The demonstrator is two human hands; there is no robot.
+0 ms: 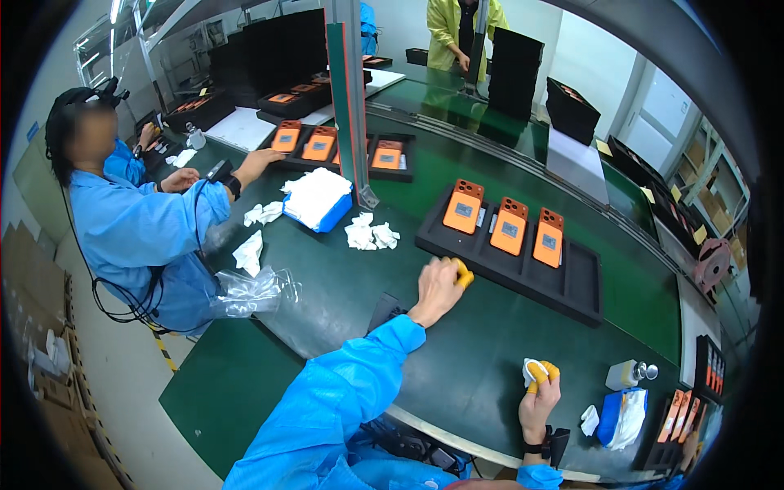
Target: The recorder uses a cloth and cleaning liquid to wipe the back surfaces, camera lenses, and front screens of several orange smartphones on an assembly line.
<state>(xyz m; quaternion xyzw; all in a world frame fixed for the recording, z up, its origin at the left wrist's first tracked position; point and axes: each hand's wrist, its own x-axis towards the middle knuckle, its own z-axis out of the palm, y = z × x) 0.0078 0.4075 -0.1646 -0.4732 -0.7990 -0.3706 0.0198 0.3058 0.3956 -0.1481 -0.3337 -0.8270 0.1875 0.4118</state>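
My left hand [441, 287] is at the near left edge of a black tray [584, 306], its fingers bent together and a yellow finger cot showing. Whatever they close on, if anything, is hidden. Three orange smartphones lie in the tray's slots, camera end away from me: a left phone [464, 208], a middle phone [509, 227] and a right phone [549, 239]. Lower right, my right hand [539, 402], also in yellow finger cots, pinches a folded white wipe [530, 371] above the green table.
On the right stand a dispenser bottle [624, 375], a blue wipe pack [606, 418] and more orange phones [674, 415]. Another wipe pack [314, 200] and crumpled wipes [369, 233] lie left of a metal post [349, 106]. A co-worker [139, 204] reaches toward another phone tray [394, 167].
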